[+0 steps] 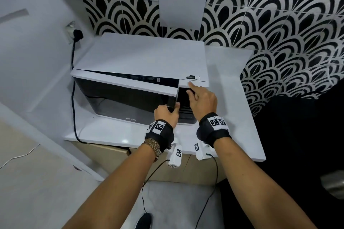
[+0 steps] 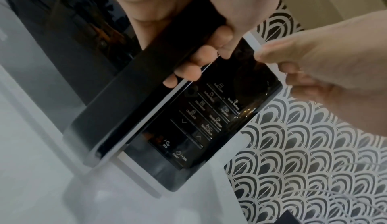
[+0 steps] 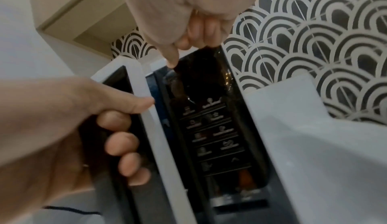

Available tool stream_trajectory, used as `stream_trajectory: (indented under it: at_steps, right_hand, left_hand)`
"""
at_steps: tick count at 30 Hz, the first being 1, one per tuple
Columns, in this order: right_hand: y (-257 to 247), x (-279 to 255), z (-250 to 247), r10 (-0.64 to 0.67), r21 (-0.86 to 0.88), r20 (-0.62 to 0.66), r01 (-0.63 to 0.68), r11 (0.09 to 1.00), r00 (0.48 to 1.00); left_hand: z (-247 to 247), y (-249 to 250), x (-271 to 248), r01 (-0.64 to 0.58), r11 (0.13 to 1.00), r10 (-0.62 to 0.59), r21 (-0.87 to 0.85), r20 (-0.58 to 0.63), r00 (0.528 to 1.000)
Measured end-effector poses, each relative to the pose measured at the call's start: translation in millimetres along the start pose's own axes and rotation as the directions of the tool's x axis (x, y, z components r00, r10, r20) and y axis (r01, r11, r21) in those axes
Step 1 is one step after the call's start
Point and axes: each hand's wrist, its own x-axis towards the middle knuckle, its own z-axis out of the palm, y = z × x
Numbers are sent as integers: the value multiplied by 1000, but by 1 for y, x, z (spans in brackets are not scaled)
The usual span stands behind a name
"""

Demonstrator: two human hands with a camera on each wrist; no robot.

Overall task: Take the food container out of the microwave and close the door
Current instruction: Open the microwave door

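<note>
Door (image 1: 130,89) is gripped ajar by left hand (image 1: 165,115); right hand (image 1: 202,101), forefinger extended, braces microwave (image 1: 145,55); container unseen, removal pending.

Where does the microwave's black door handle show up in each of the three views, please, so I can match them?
Head: the door handle sits just right of centre, gripped by the left hand.
Left wrist: it runs diagonally from top centre down to lower left, fingers curled round it.
Right wrist: it stands near vertical at left of centre, under those fingers.
Shared landmark: the black control panel beside the handle.
</note>
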Motion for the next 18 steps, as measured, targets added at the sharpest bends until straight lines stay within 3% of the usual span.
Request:
stream_trajectory:
  at_steps: [5,12,18]
  right_hand:
    - [-31,-17,2,-49,363,80,17,931,996]
    - [-45,-33,-17,-160,503,249,14,864,955]
    - [-61,-71,-19,-315,590,289,91,802,904]
  left_hand:
    - [-15,-2,-16,-26,999,25,25,54,998]
    - [-39,-37,-55,-14,1000,17,-26,93,996]
    - [-77,-69,-100,-61,997,62,-46,37,997]
